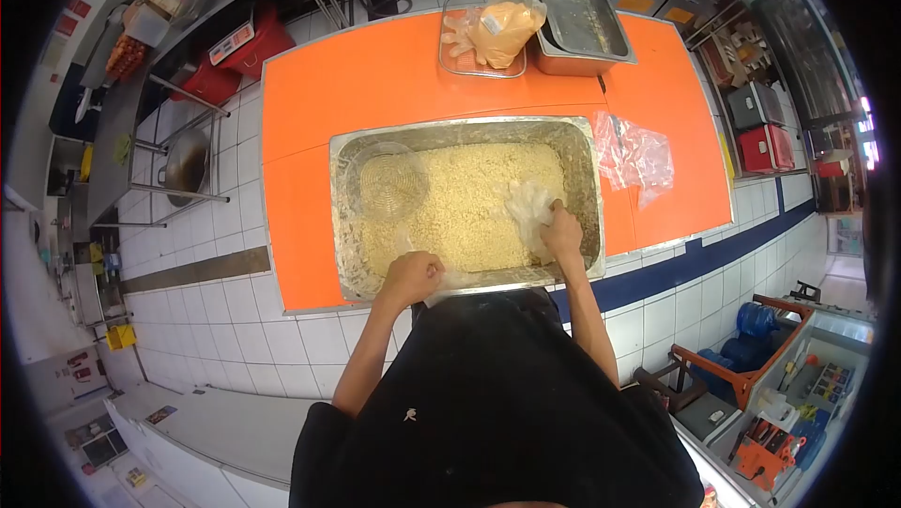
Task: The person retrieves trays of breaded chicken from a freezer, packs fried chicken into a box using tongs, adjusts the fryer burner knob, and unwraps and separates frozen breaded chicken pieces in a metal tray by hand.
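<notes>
A large metal tray point(467, 130) holds a layer of pale yellow crumbs point(469, 198). My right hand point(563, 231) is closed on a crumpled clear plastic glove or bag point(531, 206), held over the crumbs at the tray's right side. At the near rim, my left hand point(413, 278) is curled with its fingers pressed together. A bit of clear plastic seems to show beside it, but I cannot make out what it holds. A round see-through container point(383, 187) with a ringed base rests on the crumbs at the tray's left.
The tray stands on an orange table point(300, 170). Crumpled clear plastic point(636, 159) lies to its right. At the far edge are a wire basket point(455, 65) with a bag of orange powder point(507, 31) and a deep metal pan point(587, 65). White tiled floor surrounds the table.
</notes>
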A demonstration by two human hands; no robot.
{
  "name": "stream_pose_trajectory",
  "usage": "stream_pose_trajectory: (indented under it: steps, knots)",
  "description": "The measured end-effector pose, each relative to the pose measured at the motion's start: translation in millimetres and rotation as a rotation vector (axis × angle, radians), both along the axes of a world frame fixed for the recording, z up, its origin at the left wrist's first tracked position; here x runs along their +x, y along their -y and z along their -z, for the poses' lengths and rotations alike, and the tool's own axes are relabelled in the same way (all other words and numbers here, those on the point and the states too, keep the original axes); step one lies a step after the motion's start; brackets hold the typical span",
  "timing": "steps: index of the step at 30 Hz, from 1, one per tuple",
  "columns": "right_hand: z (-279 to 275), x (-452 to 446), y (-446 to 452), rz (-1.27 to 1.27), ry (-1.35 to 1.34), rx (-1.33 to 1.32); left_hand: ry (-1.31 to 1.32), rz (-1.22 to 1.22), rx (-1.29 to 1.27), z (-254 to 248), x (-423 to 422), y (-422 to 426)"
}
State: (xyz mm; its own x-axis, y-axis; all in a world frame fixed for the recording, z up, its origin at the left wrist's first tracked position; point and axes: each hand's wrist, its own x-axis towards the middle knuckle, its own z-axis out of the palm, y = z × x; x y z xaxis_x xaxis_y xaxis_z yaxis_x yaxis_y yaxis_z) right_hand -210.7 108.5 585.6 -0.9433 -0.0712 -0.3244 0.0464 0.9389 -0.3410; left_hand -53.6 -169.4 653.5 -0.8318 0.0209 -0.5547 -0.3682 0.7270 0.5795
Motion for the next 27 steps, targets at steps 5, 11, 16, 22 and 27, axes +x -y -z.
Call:
stream_pose_trajectory:
  steps: [5,11,16,22,27]
  knots:
    - [-36,10,7,-0.036,-0.204,-0.176,-0.538,-0.106,0.030,-8,-14,-10]
    - [-61,19,32,-0.179,-0.353,-0.416,-0.685,-0.355,0.196,0,-57,-47]
    - [-68,25,52,-0.182,0.062,-1.012,-0.408,-0.212,0.300,10,-73,-72]
    - [-78,43,57,-0.150,-0.154,-1.044,-0.717,-0.479,0.264,34,-66,-50]
    - [-35,26,23,0.025,-0.310,-0.375,-0.661,-0.704,0.178,22,-46,-24]
